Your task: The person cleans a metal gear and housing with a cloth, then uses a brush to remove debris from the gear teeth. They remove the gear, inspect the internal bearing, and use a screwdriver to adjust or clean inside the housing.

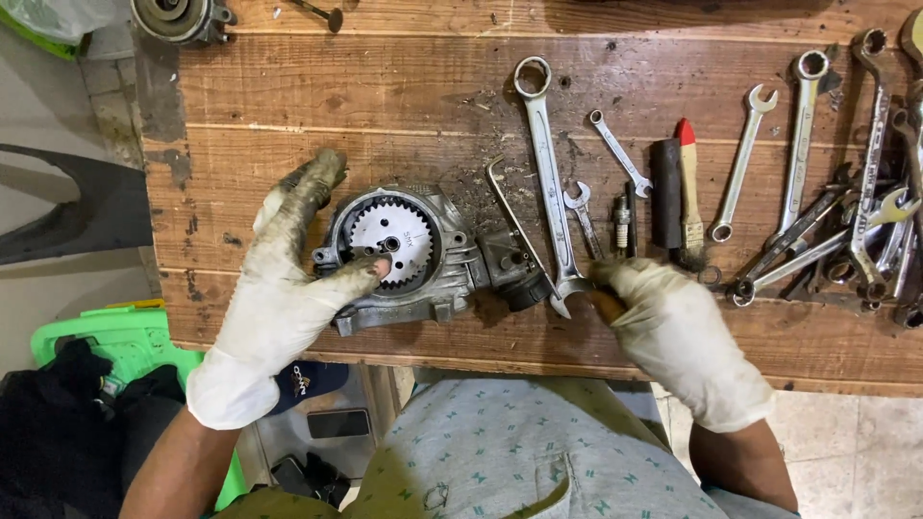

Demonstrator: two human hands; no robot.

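Head view, one item: workbench (288, 96) of rough brown planks, stained, scratched and strewn with dark grit, its near edge running just above the person's lap. Left hand (279, 288), in a soiled white glove, spread open over a grey metal housing (433, 279); thumb tip on the toothed gear (389, 240) set in its face, fingers stretched past the housing's far-left rim, nothing gripped. Right hand (673, 327), also gloved, curled near the bench edge to the right of the housing; fingertips close on the lower end of a long spanner (548, 173), but whether it grips this or something else cannot be told. Just beyond the right hand: bent hex key (510, 216), small spanner (582, 216), spark plug (622, 231), black handle (665, 192), red-tipped wooden brush (689, 183). Farther right of that hand: heap of spanners (856, 231). Beyond the left hand, at the bench's far corner: round metal part (178, 17). Left of the left hand, below the bench: pale floor (58, 125), green plastic crate (125, 336).
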